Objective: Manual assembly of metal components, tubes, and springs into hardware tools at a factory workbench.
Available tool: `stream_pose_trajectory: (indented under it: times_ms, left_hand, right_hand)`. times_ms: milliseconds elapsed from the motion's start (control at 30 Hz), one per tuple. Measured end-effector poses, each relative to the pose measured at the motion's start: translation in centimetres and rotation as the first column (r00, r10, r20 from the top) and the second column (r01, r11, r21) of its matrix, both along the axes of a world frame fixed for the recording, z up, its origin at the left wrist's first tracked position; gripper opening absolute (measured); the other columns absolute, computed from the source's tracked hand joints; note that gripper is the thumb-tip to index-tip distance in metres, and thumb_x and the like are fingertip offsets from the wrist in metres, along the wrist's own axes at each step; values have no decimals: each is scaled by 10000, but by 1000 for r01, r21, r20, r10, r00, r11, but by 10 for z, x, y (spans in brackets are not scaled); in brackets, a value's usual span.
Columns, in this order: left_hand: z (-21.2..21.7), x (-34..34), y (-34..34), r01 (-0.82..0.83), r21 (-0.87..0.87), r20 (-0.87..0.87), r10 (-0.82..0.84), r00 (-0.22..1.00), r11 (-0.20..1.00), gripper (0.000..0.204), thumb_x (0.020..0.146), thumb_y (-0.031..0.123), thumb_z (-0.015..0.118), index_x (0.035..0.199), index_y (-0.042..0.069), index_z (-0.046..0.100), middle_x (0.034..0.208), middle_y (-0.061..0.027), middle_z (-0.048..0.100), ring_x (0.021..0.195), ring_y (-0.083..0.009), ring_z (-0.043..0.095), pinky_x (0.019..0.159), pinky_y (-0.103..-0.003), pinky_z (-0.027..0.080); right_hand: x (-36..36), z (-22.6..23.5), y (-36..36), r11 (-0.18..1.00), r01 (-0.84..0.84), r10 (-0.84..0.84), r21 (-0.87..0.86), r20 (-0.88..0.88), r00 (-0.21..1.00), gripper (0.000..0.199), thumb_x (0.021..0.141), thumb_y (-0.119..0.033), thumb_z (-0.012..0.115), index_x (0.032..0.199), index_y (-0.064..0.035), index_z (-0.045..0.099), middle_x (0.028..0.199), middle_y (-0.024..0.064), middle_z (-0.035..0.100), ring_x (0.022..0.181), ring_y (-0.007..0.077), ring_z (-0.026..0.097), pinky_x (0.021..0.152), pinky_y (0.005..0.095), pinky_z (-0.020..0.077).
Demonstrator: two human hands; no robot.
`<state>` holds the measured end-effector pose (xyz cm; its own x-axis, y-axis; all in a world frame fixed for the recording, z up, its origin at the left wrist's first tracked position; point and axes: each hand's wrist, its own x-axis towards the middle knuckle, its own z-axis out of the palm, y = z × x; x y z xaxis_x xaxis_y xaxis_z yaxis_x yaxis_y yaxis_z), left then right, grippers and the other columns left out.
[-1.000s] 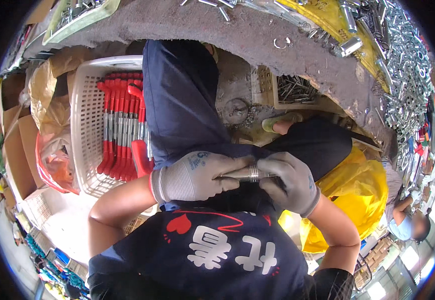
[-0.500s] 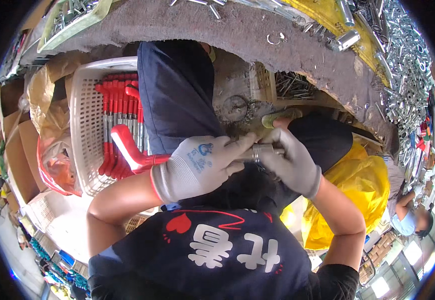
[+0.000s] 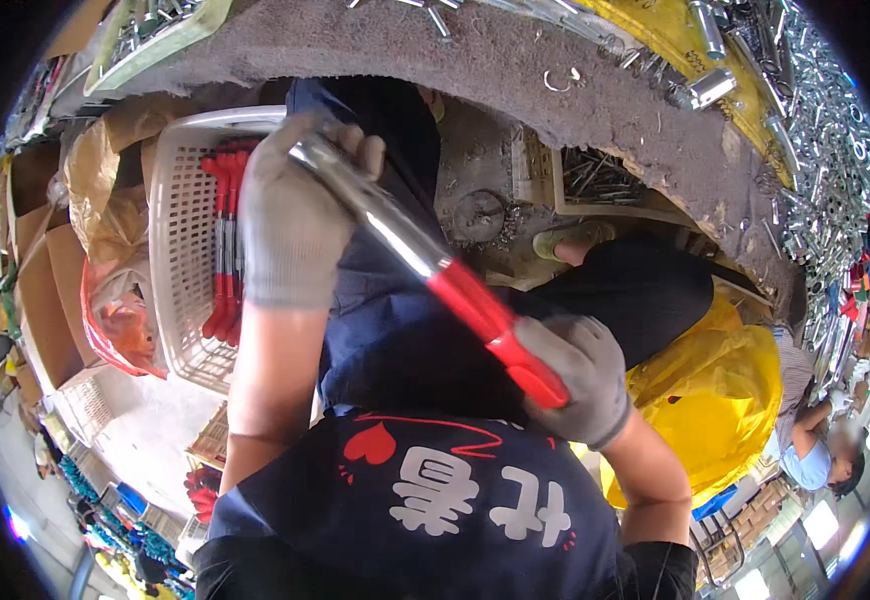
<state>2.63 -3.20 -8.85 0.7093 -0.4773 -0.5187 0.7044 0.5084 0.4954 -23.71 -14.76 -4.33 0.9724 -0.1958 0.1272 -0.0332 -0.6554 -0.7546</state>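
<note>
A long tool with a bright metal tube and a red handle (image 3: 475,310) lies slantwise across my lap, its metal end up to the left. My gloved right hand (image 3: 580,375) is closed round the red handle near its lower end. At the other end, my gloved left hand (image 3: 300,215) has its fingers curled about the metal tube; motion blurs it in part. Left of my leg stands a white slotted plastic basket (image 3: 180,230). Inside it are several similar red-and-metal tools (image 3: 223,240), partly hidden behind my left hand and forearm.
Ahead curves a cloth-covered bench edge (image 3: 515,75), with a heap of small metal parts (image 3: 825,170) at the right. A yellow plastic bag (image 3: 705,390) lies beside my right leg. Cardboard boxes (image 3: 60,290) stand at the left. Another person (image 3: 815,450) sits far right.
My hands were close together around a small metal piece, with a red tool beside my left wrist. Now they are apart, holding the long tool between them; my left hand has moved up toward the basket.
</note>
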Motion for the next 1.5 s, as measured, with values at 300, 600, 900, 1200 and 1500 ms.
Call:
stream_pose_trajectory:
  times_ms: [300,600,900,1200,1500]
  left_hand:
    - [-180,-138,-108,356,-102,-623,-338,706,929,470,937,541,427,892,106,599,772,-52,623,750,-234,626,747,-387,539]
    - [-178,-159,-117,663,260,-642,-388,662,702,347,995,317,335,1100,84,571,1008,-98,626,856,-236,646,657,-390,568]
    - [-272,-168,-91,646,202,-600,-429,675,736,397,974,386,350,1031,70,583,1003,-108,639,880,-242,629,731,-451,535]
    - [-144,-161,-102,293,787,466,-835,292,542,246,894,181,487,1048,23,597,968,-182,637,866,-347,616,788,-413,480]
    - [-184,-172,-105,-227,830,525,-851,12,509,256,798,218,551,985,101,682,941,-175,664,853,-317,660,663,-447,517]
  right_hand:
    - [-35,-74,-13,-147,799,-381,584,-778,499,200,856,-160,603,1021,-57,560,742,-13,539,652,122,535,621,288,470]
    - [-45,-124,-9,387,893,-481,231,-775,409,441,798,-120,693,1193,26,562,1010,73,652,918,125,600,834,262,470]
    - [10,-117,-21,783,620,-386,46,-746,543,477,732,-187,728,1144,-2,574,968,137,661,896,244,643,785,347,493]
    - [-31,-206,-23,787,480,-128,388,-659,741,405,812,-247,648,1154,-43,573,1148,157,612,1048,304,593,908,405,455]
    - [5,-176,-28,967,254,-206,-1,-589,782,329,865,-282,528,1101,-73,624,1152,195,614,1069,349,584,860,424,484]
